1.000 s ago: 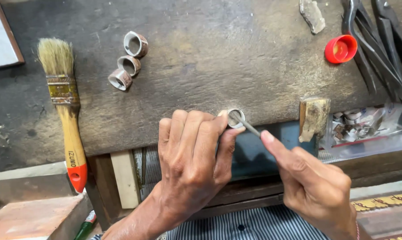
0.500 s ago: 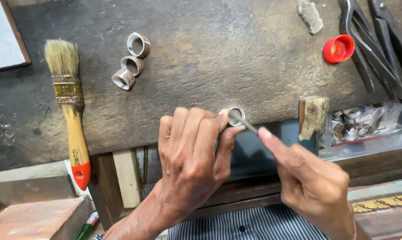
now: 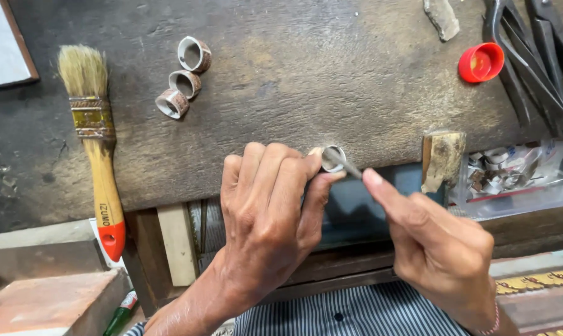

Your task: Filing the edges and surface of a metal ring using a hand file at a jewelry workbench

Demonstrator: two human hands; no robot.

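Head view | my left hand (image 3: 266,224) grip pinches metal ring (image 3: 332,158) at worktop (image 3: 331,74) edge | my right hand (image 3: 440,246) grip pinches thin file (image 3: 350,168), its axis slanting up-left into ring.

Three rings (image 3: 183,78) lay in a short row on the workbench (image 3: 306,81), toward its far left, with a brush (image 3: 97,149) left of them reaching the near edge. A cap (image 3: 480,62) sat near the far right corner, pliers (image 3: 536,56) just right of it. At the near edge, the left hand (image 3: 266,218) held a ring (image 3: 332,158), the right hand (image 3: 437,242) to its right.
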